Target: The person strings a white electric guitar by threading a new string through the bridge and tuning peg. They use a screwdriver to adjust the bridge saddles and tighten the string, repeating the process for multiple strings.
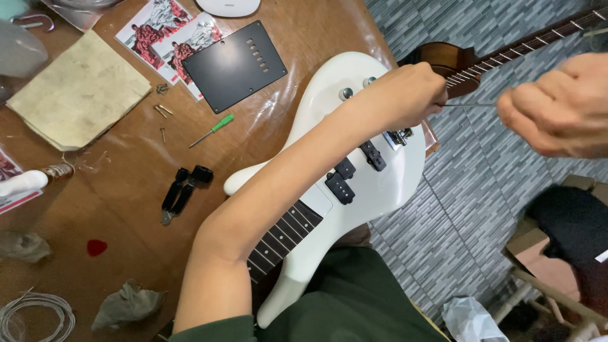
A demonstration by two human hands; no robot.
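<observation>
A white electric bass guitar (380, 190) lies across my lap and the edge of a brown table (120, 209), with black pickups and a dark fretted neck. My left hand (405, 95) reaches over the body and rests at the metal bridge (399, 136), fingers closed on the end of a thin string (472, 104). My right hand (560, 111) is out to the right, off the guitar, pinching and pulling that same string taut between the two hands.
On the table lie a black cover plate (234, 63), a green-handled screwdriver (212, 130), loose screws (163, 111), black pliers (183, 190), a red pick (96, 247), a coiled string (35, 313), cloths and printed cards. Another brown guitar (462, 63) leans at upper right above tiled floor.
</observation>
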